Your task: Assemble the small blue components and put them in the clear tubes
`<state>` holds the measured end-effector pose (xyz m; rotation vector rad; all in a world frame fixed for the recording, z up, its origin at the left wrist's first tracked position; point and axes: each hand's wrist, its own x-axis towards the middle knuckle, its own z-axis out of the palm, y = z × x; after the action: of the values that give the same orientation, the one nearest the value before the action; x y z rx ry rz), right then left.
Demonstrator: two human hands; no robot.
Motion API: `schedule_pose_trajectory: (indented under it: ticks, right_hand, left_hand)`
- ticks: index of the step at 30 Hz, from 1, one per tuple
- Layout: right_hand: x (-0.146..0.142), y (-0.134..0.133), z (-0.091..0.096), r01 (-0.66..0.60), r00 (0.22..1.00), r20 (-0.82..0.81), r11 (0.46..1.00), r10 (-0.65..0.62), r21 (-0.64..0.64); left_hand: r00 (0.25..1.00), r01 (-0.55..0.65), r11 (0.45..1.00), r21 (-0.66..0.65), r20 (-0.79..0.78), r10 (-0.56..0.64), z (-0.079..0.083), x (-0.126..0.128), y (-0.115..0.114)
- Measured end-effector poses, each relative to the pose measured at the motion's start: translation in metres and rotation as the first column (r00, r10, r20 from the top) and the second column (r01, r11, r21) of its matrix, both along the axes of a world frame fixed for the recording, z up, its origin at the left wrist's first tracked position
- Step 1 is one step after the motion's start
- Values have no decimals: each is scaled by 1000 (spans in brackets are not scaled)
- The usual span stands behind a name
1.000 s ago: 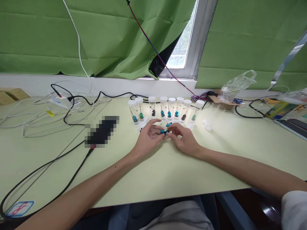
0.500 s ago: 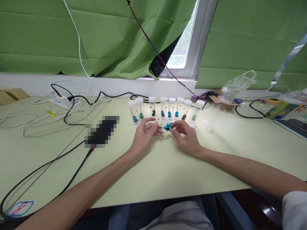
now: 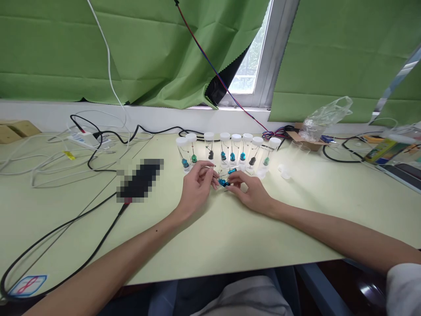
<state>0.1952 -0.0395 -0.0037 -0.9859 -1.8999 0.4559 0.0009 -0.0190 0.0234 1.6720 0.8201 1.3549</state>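
Head view shows the blue piece between my hands, its dark end pinched by my right hand, my left hand curled narrowly at the other end, seemingly to steady it, though whether it grips I cannot tell. Just beyond my right fingertips is a second blue piece; farther off, capped tubes stand lined up, likely for easy reach.

Blue-black piece at right fingers, details too small
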Motion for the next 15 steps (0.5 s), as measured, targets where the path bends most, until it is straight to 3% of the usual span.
schedule_pose_trajectory:
  ticks: [4,11,15]
  right_hand:
    - [0,-2,0,-54,995,88,997,49,55]
    - [2,-2,1,0,988,151,987,-24,158]
    - [2,-1,1,15,987,154,984,-43,179]
  left_hand:
    - [990,-33,996,83,-131,43,-1,-3,2]
    - [914,-79,950,303,-358,191,2,-9,2]
    - [872,-64,936,347,-437,222,1,-9,2]
